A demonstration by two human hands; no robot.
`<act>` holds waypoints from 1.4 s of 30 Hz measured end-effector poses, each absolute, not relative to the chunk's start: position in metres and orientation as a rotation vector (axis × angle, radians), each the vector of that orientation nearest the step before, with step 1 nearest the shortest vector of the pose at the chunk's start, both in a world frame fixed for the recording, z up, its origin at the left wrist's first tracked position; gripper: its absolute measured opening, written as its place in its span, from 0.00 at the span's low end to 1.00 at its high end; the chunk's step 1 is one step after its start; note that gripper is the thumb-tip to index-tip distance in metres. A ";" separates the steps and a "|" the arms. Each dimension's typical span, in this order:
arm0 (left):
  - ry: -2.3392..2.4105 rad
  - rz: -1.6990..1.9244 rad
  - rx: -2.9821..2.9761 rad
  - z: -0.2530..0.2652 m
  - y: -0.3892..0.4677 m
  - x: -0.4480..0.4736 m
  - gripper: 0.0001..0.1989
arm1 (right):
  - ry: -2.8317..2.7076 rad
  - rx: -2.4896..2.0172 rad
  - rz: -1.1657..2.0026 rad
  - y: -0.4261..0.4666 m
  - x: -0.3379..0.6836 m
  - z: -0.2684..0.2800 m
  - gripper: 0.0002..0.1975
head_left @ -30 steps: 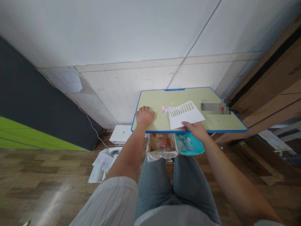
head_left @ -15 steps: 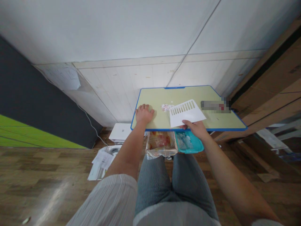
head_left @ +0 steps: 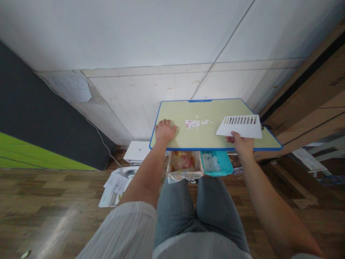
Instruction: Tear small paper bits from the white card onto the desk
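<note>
My left hand (head_left: pixel 165 130) rests flat on the left side of the table (head_left: pixel 199 140), fingers spread and nothing in them. On the right, my right hand (head_left: pixel 242 143) grips the lower edge of a white slotted sheet (head_left: pixel 238 127), thumb on top. A row of openings runs along the sheet's far edge, and the sheet is held over the tabletop. Small pale pink-white scraps (head_left: pixel 192 123) lie scattered mid-table, between my hands and apart from both.
Below the table's near edge are a lined bin (head_left: pixel 185 177) with brownish contents and a turquoise container (head_left: pixel 228 168) holding whitish bits. A white box (head_left: pixel 137 151) and papers (head_left: pixel 116 181) lie on the floor at left. Large cardboard (head_left: pixel 309 100) stands at right.
My right hand has moved right with the white slotted sheet and turned it, uncovering more pale scraps. The sheet now covers the dark item at the table's right. My left hand has stayed put.
</note>
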State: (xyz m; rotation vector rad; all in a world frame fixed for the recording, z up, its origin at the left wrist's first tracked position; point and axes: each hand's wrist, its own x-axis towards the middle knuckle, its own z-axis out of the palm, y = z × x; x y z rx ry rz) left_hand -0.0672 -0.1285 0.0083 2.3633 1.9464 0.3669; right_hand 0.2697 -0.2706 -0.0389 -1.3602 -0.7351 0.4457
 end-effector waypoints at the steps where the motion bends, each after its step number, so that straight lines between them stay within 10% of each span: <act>1: 1.947 0.372 2.366 0.008 -0.128 -0.067 0.31 | -0.746 -1.369 0.444 -0.271 0.271 -0.041 0.21; 42: 1.944 0.388 2.379 0.011 -0.132 -0.068 0.28 | -1.020 -1.422 0.642 -0.304 0.196 -0.037 0.17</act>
